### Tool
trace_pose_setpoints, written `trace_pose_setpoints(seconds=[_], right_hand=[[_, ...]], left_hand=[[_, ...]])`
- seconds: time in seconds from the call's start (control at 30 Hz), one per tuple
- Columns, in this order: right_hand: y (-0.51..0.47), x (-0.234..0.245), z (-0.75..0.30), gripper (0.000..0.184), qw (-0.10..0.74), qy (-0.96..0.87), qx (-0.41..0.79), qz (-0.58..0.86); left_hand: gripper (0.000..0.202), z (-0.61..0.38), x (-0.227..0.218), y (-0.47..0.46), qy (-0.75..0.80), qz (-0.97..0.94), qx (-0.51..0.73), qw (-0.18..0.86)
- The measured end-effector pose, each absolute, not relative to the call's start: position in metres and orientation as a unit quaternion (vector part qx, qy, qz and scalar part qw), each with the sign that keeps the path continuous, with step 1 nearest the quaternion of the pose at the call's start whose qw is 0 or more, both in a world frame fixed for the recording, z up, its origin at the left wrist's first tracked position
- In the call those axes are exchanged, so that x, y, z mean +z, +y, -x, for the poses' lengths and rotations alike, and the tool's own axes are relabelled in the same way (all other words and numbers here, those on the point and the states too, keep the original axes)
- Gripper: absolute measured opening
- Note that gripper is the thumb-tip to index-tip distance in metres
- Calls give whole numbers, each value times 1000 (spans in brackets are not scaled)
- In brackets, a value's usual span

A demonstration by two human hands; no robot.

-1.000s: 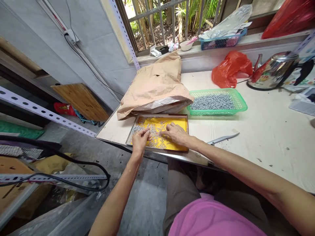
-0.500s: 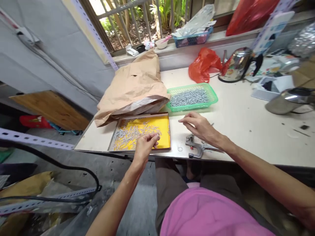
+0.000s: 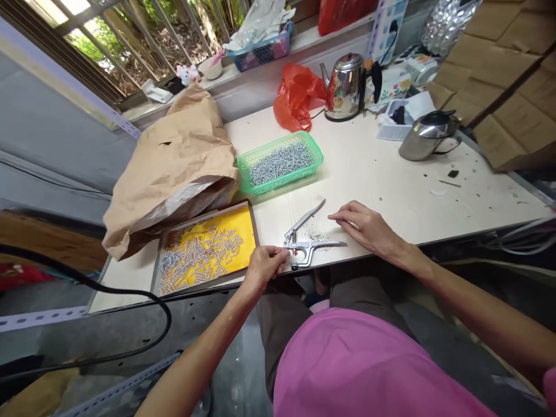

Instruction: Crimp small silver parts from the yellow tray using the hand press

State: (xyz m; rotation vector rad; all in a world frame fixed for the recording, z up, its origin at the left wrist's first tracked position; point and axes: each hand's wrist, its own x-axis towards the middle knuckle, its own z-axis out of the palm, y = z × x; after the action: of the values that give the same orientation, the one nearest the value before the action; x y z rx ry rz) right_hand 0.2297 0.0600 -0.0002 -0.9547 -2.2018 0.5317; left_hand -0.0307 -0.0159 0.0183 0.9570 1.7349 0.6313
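My left hand (image 3: 266, 264) is pinched shut at the table's front edge, its fingertips right beside the jaw of a metal plier-like hand tool (image 3: 304, 240); what it holds is too small to make out. My right hand (image 3: 365, 226) rests on the table just right of the tool's handles, fingers stretched out. A shallow tray with a yellow bottom (image 3: 247, 223) lies left of my left hand, scattered with several small silver metal pieces (image 3: 197, 258). A green plastic basket (image 3: 319, 156) farther back holds a heap of the same pieces.
A crumpled brown paper sack (image 3: 174, 150) lies behind the tray. A red plastic bag (image 3: 295, 95), a steel kettle (image 3: 347, 84), a second steel pot (image 3: 423, 139) and a white box stand at the back. Cardboard boxes (image 3: 504, 69) rise at the right. A black cable hangs at the lower left.
My view swung right. My left hand left the yellow tray, pinched shut, and came to the tool's jaw. My right hand moved off the tray onto the table beside the tool.
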Motion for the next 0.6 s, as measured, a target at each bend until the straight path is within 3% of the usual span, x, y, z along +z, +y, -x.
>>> trace_pose_setpoints(seconds=[0.6], right_hand=[[40,-26,-232,24,267,-876,207,344]], left_hand=[[29,27,9,-1,715,-407,141,551]])
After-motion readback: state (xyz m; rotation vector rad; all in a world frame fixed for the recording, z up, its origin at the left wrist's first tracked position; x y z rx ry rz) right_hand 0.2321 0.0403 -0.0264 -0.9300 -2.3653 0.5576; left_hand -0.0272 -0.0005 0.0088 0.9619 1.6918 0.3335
